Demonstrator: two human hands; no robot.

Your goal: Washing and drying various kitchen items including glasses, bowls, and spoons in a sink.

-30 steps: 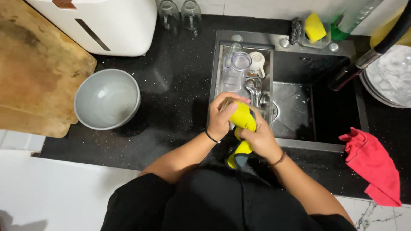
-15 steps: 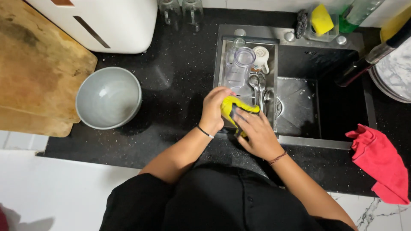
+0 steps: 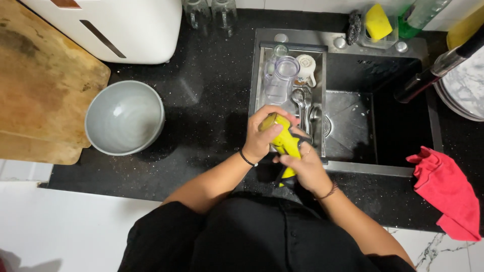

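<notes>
A yellow cloth with a dark grey edge [image 3: 285, 141] is bunched between both hands at the front left corner of the steel sink [image 3: 348, 43]. My left hand [image 3: 261, 136] grips its upper end, seemingly around something small that the cloth hides. My right hand [image 3: 305, 166] clasps the lower part, and a tail of cloth hangs below it. Just behind the hands, a metal rack in the sink [image 3: 257, 75] holds a clear plastic jug [image 3: 280, 80], a white cup [image 3: 306, 68] and spoons [image 3: 301, 103].
A grey bowl [image 3: 124, 117] sits on the black counter [image 3: 212, 100] to the left, beside a wooden board [image 3: 40, 85] and a white appliance [image 3: 118, 27]. A red cloth [image 3: 446, 191] lies at right. Glasses [image 3: 209, 12], a yellow sponge [image 3: 378, 22], plates [image 3: 466, 90] and a black tap [image 3: 433, 68] line the back.
The cloth was pressed low on the rack's front edge half a second ago; both hands have since lifted it and twisted it upright again, with the tail hanging down.
</notes>
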